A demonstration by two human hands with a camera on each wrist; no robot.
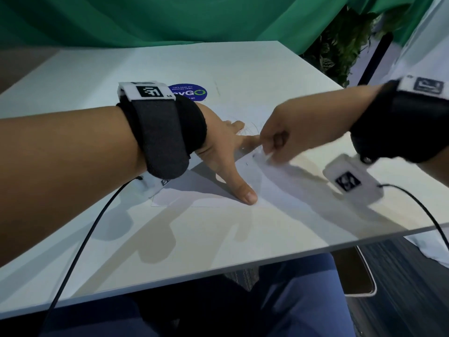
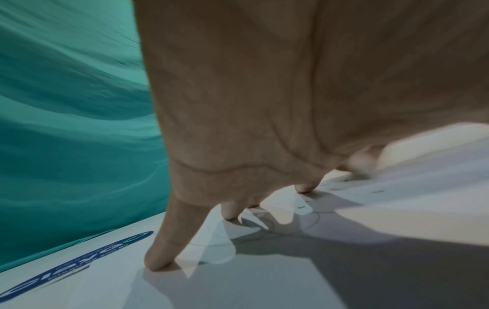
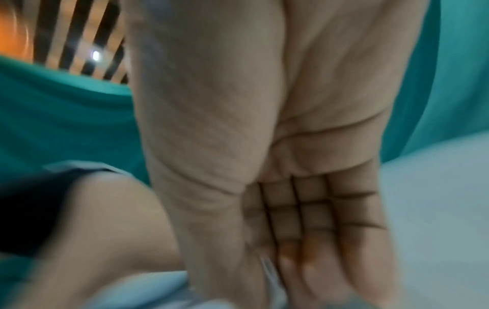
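Splayed left hand [image 1: 222, 148], thin paper [image 1: 209, 195], slim pen [image 1: 266, 156]

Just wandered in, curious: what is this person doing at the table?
The person's left hand lies spread, fingertips pressing a sheet of paper onto the white table. The right hand pinches a small pale thing, too blurred to name, at the paper beside those fingers, where faint curved lines show.

White table [image 1: 243, 69] w/ blue sticker [image 1: 187, 92], green curtain [image 1: 170, 18] behind, plant [image 1: 340, 52] at rt, dark floor [image 1: 401, 276] below.
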